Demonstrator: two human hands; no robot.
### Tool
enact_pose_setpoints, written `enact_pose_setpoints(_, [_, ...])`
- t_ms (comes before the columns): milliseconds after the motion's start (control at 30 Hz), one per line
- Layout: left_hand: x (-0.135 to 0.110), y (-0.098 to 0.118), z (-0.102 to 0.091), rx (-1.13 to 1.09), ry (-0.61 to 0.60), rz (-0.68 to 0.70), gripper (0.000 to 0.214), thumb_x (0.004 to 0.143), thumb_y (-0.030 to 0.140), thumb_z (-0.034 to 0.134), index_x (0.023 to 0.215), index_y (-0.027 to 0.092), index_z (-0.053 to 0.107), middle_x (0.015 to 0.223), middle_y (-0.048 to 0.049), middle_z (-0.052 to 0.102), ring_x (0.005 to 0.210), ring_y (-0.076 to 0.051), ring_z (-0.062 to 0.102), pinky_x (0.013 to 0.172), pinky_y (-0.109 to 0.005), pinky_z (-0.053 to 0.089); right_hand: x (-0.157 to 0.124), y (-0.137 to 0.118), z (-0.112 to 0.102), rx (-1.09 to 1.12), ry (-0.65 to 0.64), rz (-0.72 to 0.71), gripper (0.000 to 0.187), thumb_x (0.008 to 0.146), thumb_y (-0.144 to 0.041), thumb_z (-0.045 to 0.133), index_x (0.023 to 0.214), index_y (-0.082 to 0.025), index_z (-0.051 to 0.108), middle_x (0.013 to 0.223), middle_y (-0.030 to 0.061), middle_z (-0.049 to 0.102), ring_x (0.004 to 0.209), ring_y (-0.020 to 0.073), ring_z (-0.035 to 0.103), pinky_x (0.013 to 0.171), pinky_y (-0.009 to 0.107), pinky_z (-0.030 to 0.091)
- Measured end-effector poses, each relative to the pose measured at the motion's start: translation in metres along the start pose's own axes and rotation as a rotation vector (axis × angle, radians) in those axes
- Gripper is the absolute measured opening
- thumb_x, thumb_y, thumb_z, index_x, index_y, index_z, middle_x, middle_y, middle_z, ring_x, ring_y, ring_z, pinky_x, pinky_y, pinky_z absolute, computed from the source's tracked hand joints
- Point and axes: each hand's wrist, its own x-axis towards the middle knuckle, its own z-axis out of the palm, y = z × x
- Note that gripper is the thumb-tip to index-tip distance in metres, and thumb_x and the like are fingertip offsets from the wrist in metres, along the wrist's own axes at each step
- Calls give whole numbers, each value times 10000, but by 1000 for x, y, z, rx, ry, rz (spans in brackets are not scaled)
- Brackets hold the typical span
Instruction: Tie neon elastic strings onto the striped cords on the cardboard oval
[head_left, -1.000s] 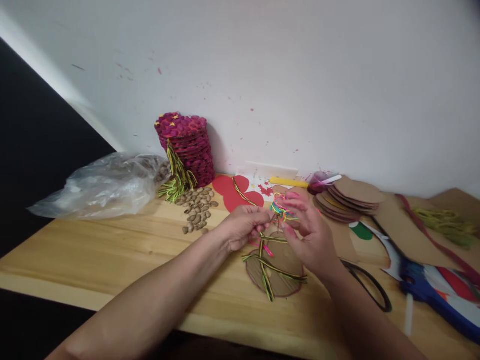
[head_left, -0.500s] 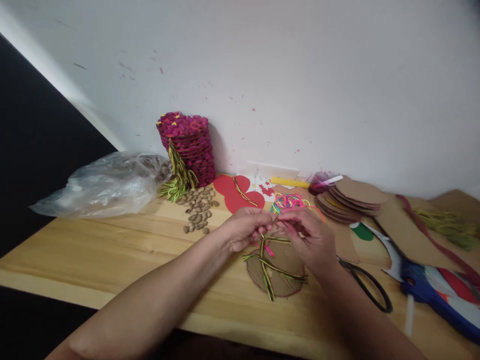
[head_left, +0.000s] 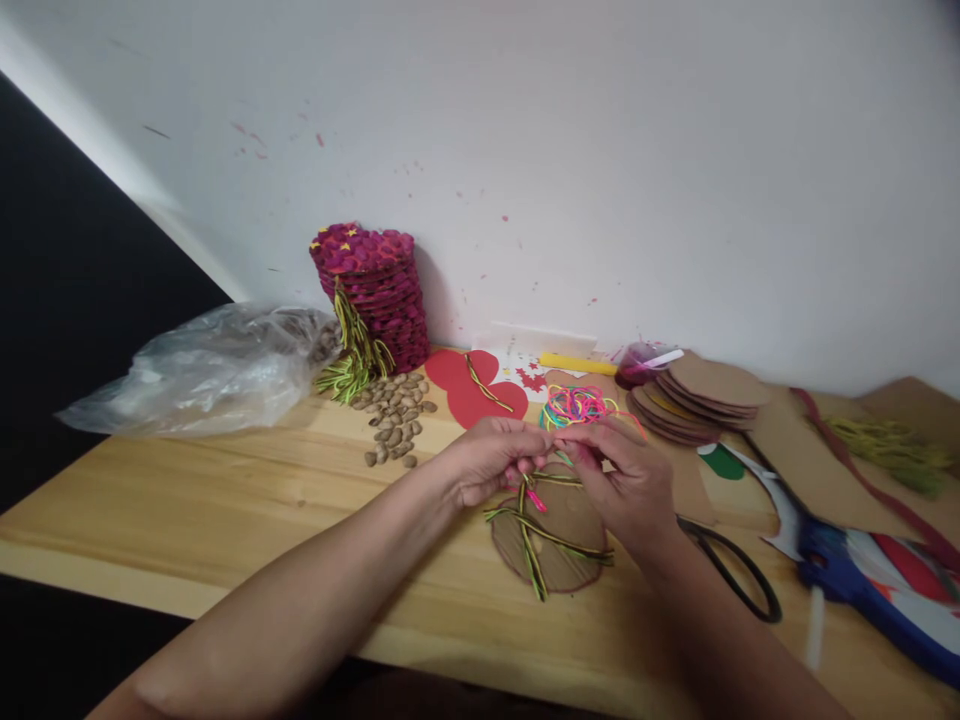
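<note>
My left hand [head_left: 499, 455] is closed, thumb and fingers pinched on a thin strand of yarn that is mostly hidden by the fingertips. Meeting it tip to tip, my right hand [head_left: 619, 475] pinches the same spot from the other side. Just below them a round cardboard disc [head_left: 570, 530] with a dark reddish edge lies on the table. Black, yellow and green yarn bundles [head_left: 529, 545] cross over this disc, and their upper end reaches close under my left fingers. A short bright pink cord [head_left: 535, 500] shows beside the crossing.
Behind the hands lie tangled colored cord [head_left: 577, 405] and red paper circles [head_left: 472, 385]. Brown seeds [head_left: 394, 410], a tasselled magenta container [head_left: 375, 300] and a plastic bag [head_left: 202, 370] sit left. Stacked cardboard discs [head_left: 709, 390], black-handled scissors [head_left: 739, 575] and a blue-handled tool [head_left: 840, 575] are right.
My fingertips have drawn closer together, so the thin strand seen between them is now mostly covered. The view has shifted slightly; the disc and yarn bundles lie as before.
</note>
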Motion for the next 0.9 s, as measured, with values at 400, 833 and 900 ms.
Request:
enact_pose_setpoints(400, [2,-10,0,313,40,278,241,711,328,754,780,109,680,628,6,594,529,-68,453,519,-206,314,0,-3,1,134,-97,372,112,870,-281,619,829,-209,694,571,-41,518,513,112,434,509,250,346])
enact_pose_setpoints(833, [-8,-14,6,1040,164,798,215,924,300,537,896,202,726,855,-68,684,796,-158,596,769,-262,435,8,-5,8,797,7,1007,382,604,-432,828,740,-202,555,486,-95,465,377,45,303,356,180,199])
enact_pose_setpoints(900, [-10,-15,4,1103,152,820,237,937,324,518,961,221,730,914,-87,682,852,-178,596,823,-284,436,8,-4,6,815,-34,1055,397,584,-438,828,733,-209,540,430,-114,413,340,43,258,331,179,141])
